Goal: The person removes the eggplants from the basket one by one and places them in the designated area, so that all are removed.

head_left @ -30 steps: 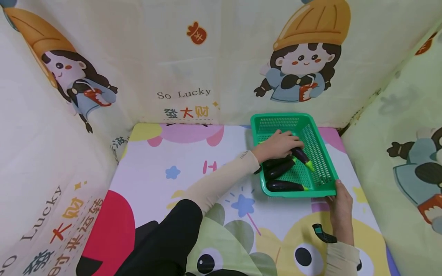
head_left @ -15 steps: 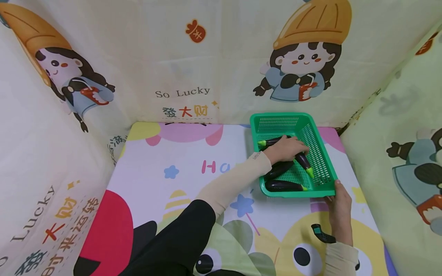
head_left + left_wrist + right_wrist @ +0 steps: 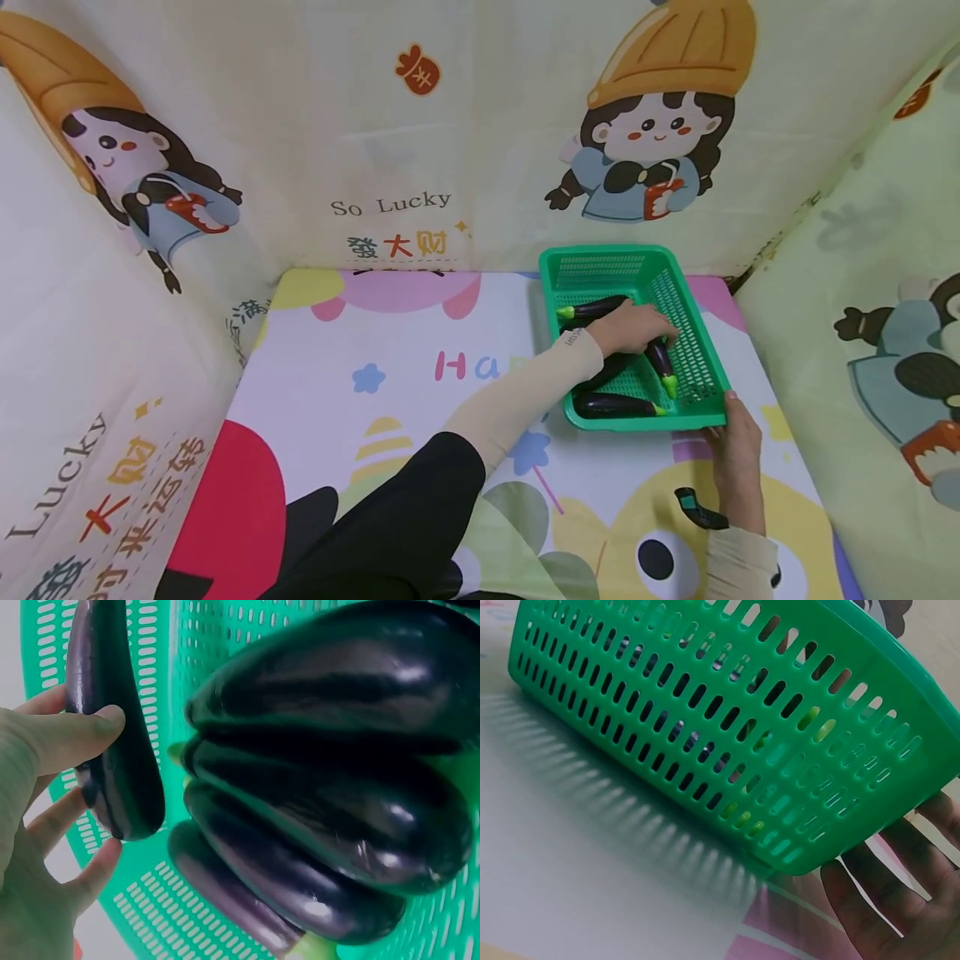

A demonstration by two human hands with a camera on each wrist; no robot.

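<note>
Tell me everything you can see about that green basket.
The green basket is a rectangular plastic tray with slotted, sloping walls, a perforated floor and a smooth rim. It sits on the printed mat near the back right corner. Several dark purple eggplants lie inside. The left hand reaches in and grips one eggplant, while the right hand touches its near right corner.

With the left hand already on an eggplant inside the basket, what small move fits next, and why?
Probably lift that eggplant clear of the green basket. The left hand already curls round it, others lie close beside it, and the right hand steadies the basket's near corner.
</note>
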